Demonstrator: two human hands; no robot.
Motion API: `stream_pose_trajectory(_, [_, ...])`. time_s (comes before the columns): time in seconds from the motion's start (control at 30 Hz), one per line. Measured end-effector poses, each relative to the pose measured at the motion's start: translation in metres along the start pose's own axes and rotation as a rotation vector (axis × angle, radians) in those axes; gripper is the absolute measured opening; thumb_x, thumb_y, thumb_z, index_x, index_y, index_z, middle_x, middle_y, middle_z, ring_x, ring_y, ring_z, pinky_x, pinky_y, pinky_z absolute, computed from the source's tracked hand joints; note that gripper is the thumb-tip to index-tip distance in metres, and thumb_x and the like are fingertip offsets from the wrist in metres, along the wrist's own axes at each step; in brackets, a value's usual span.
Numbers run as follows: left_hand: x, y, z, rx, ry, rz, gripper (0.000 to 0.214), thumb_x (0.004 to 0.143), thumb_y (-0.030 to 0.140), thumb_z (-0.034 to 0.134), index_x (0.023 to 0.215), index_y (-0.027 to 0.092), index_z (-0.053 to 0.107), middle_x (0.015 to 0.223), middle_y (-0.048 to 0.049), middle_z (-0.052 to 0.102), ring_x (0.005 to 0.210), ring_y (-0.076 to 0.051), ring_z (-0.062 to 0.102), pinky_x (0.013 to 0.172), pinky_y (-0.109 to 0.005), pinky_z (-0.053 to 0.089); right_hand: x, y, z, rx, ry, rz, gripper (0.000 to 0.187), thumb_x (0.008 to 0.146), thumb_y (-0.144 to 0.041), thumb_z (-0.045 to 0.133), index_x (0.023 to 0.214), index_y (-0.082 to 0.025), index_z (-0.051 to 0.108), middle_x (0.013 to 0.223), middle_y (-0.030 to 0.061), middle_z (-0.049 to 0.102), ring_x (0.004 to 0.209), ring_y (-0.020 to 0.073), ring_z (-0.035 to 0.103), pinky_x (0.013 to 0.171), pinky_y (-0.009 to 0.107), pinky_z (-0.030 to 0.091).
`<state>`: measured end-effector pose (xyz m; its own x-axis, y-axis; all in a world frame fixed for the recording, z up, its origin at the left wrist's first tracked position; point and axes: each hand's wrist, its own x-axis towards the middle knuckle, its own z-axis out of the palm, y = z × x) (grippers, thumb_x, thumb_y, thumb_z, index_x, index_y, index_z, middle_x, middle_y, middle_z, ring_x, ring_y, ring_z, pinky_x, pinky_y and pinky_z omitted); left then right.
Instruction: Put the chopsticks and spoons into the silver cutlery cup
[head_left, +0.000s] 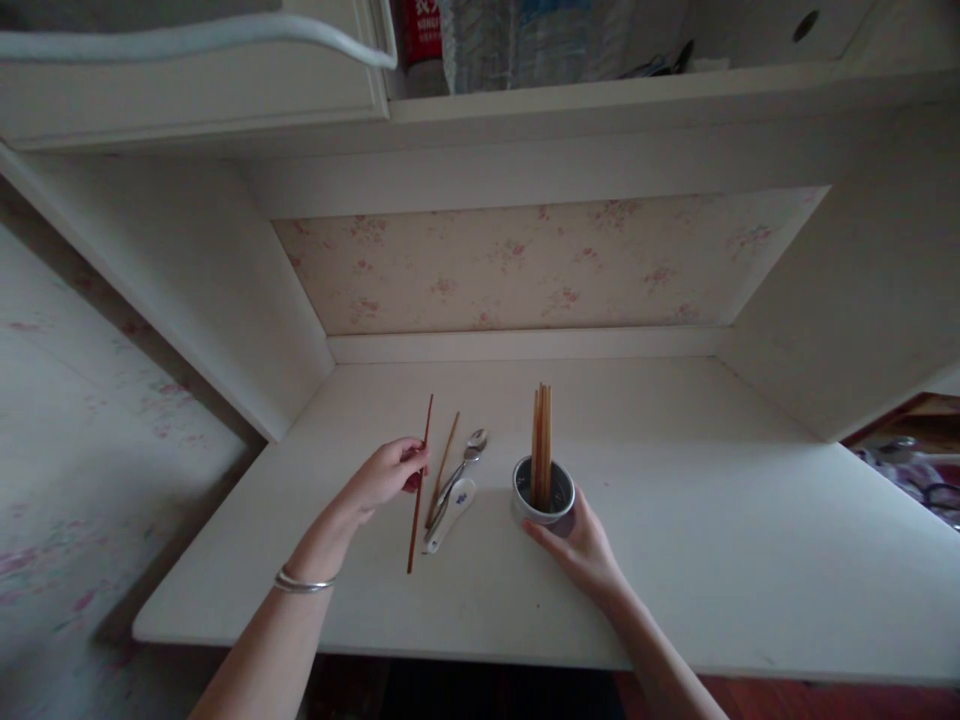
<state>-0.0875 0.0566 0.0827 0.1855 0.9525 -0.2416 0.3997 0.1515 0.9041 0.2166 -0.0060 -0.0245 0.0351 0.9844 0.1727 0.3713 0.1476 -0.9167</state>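
On the white desk [675,560], backed at twelve o'clock by a flowered panel [517,265], a loose chopstick [446,460], metal spoons [471,455] and a white spoon [454,510] lie between the person's hands, in the way from the held chopstick [418,510] to the cup [531,515]. The held chopstick's long axis runs from about six o'clock to just past twelve; the bundled chopsticks [541,440] stand in the cup, nearly upright. The left hand [390,468] pinches the held chopstick; the right hand [581,545], well apart, curls around the cup from five o'clock, with the cup at three from the left hand.
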Motion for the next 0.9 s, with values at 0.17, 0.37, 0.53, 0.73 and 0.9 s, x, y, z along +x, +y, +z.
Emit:
stream_pose_trajectory(0.17, [-0.019,0.033,0.021,-0.322,-0.003,0.071,0.058,0.087,0.037,0.062,0.137,0.017,0.042,0.089,-0.0058,0.067,0.072,-0.016,0.066,0.065,-0.03,0.054,0.0,0.0,0.0,-0.006,0.008,-0.005,0.073,0.073,-0.044,0.078,0.136,-0.026,0.045,0.132,0.0096,0.06,0.123,0.0316,0.056,0.104,0.05,0.044])
stream_pose_trajectory(0.37, [-0.019,0.045,0.044,-0.473,-0.028,0.159,0.071,0.087,0.034,0.063,0.148,0.027,0.027,0.09,-0.0033,0.067,0.066,-0.014,0.067,0.06,-0.028,0.055,-0.001,-0.001,0.003,0.024,0.019,-0.027,0.072,0.074,-0.043,0.077,0.136,-0.025,0.045,0.131,0.0102,0.061,0.122,0.0314,0.057,0.104,0.051,0.045])
stream_pose_trajectory(0.53, [-0.015,0.044,0.049,-0.511,0.048,0.182,0.046,0.085,0.037,0.064,0.127,0.02,0.054,0.095,-0.0046,0.066,0.071,-0.015,0.068,0.063,-0.03,0.058,-0.001,0.001,0.003,0.009,0.032,-0.012,0.075,0.072,-0.044,0.078,0.137,-0.025,0.045,0.132,0.0104,0.061,0.123,0.0326,0.056,0.105,0.052,0.044])
stream_pose_trajectory(0.73, [-0.013,0.037,0.049,-0.5,0.108,0.139,0.036,0.085,0.033,0.06,0.116,0.014,0.064,0.106,-0.0084,0.067,0.073,-0.015,0.07,0.067,-0.03,0.059,-0.001,-0.001,0.001,-0.009,0.021,-0.019,0.074,0.073,-0.044,0.077,0.137,-0.025,0.044,0.132,0.0104,0.06,0.123,0.0316,0.056,0.105,0.051,0.044])
stream_pose_trajectory(0.9, [-0.007,0.029,0.049,-0.425,0.151,0.21,0.041,0.08,0.031,0.067,0.117,0.014,0.063,0.096,-0.0054,0.069,0.079,-0.017,0.07,0.077,-0.034,0.059,-0.001,0.0,0.001,-0.008,0.025,-0.022,0.074,0.073,-0.043,0.077,0.137,-0.025,0.045,0.133,0.01,0.06,0.124,0.0317,0.055,0.105,0.051,0.044])
